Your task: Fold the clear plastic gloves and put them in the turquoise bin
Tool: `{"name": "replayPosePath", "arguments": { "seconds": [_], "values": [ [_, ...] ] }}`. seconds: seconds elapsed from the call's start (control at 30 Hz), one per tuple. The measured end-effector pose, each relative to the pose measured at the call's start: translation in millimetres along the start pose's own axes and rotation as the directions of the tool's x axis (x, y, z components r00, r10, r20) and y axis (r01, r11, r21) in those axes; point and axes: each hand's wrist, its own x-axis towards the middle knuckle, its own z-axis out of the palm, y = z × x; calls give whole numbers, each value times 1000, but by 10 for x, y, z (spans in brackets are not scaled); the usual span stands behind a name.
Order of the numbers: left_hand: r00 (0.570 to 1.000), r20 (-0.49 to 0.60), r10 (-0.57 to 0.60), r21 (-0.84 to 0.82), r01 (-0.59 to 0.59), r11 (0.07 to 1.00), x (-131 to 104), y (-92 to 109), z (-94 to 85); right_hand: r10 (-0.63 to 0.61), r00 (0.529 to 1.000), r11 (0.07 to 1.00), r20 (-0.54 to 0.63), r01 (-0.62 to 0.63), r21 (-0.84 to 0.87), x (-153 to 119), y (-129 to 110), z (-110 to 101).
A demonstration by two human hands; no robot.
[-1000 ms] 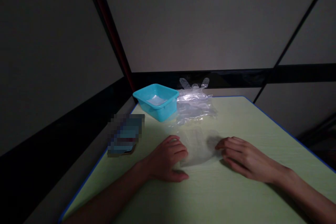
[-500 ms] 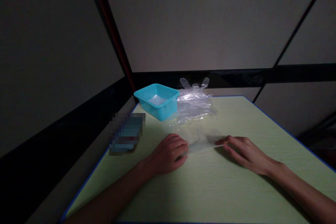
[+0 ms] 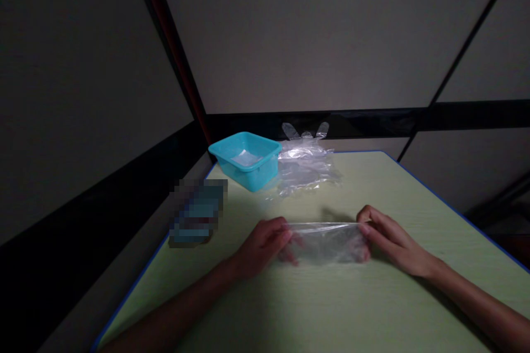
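A clear plastic sheet or glove (image 3: 327, 242) is stretched between both hands above the near half of the table, its upper edge taut and its lower part hanging toward the front. My left hand (image 3: 267, 245) pinches its left end between thumb and index finger; other fingers show through the film. At the right end, my right hand (image 3: 387, 240) grips the top corner the same way, with some fingertips behind the plastic. Beyond them lies a pile of clear plastic gloves (image 3: 308, 165), and beside it stands a turquoise basket (image 3: 259, 175) with a whitish item inside.
The pale green table (image 3: 331, 309) has a blue edge. A blurred-out flat object (image 3: 199, 214) lies by its left edge. Walls with dark bands stand behind and to the left of the table.
The plastic, earlier low and flat over the table, is now lifted and pulled taut, hanging toward the front. Both hands have turned and their thumbs now press on its upper edge.
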Motion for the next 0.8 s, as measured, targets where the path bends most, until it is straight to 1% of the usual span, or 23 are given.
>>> {"name": "replayPosePath", "arguments": {
  "seconds": [0.03, 0.07, 0.1, 0.17, 0.27, 0.33, 0.43, 0.57, 0.63, 0.73, 0.8],
  "values": [
    [998, 12, -67, -146, 68, 987, 3, 12, 21, 53, 999, 989, 1, -52, 139, 13, -4, 23],
    [992, 16, -123, -271, 123, 955, 8, 19, 43, 104, 994, 959, 10, -103, 265, 29, -4, 46],
    [985, 9, -172, -362, 163, 918, 15, 21, 62, 153, 988, 917, 23, -151, 369, 47, 1, 67],
    [966, -14, -257, -455, 223, 862, 35, 12, 93, 236, 971, 826, 49, -227, 517, 86, 22, 100],
    [927, -21, -375, -522, 310, 795, 73, -22, 115, 328, 939, 725, 98, -318, 611, 131, 57, 118],
    [904, -72, -421, -540, 319, 779, 100, -54, 121, 350, 926, 703, 140, -358, 614, 147, 68, 115],
    [883, -163, -440, -537, 295, 790, 135, -111, 124, 364, 916, 710, 167, -389, 587, 160, 76, 111],
    [878, -236, -417, -465, 275, 842, 183, -188, 96, 391, 902, 731, 184, -426, 533, 174, 91, 117],
    [894, -219, -391, -363, 298, 883, 227, -226, 54, 404, 891, 740, 209, -452, 498, 178, 101, 118],
    [925, -132, -356, -190, 329, 925, 357, -273, -38, 427, 863, 745, 272, -506, 434, 167, 114, 114],
    [936, -83, -343, -129, 331, 935, 492, -282, -97, 433, 834, 743, 343, -546, 388, 146, 119, 106]
  ]
}}
